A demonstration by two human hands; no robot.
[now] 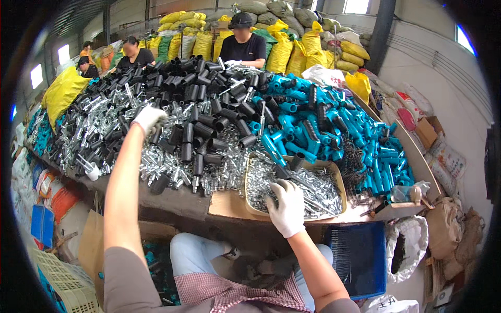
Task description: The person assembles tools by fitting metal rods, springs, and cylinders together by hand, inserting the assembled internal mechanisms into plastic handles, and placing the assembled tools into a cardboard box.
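Note:
My left hand (150,119), in a white glove, reaches far forward over a heap of black plastic tubes (190,94) and shiny metal parts (112,107). Its fingers point right among the tubes, but their tips are too small to read. My right hand (287,206), gloved alike, hovers at the front of a cream tray (342,201) filled with small metal pieces (261,182). The thumb stands apart from the curved fingers, and I see nothing held. Just beyond these fingers lie a black tube (297,161) and a teal handle (272,151) with a dark end.
Teal plastic handles (376,161) pile up at right, held by a wooden side board (412,151). Below the table edge stand a blue crate (360,261) and a white sack (407,248). Co-workers (242,47) sit across the heap, before stacked yellow sacks (284,52).

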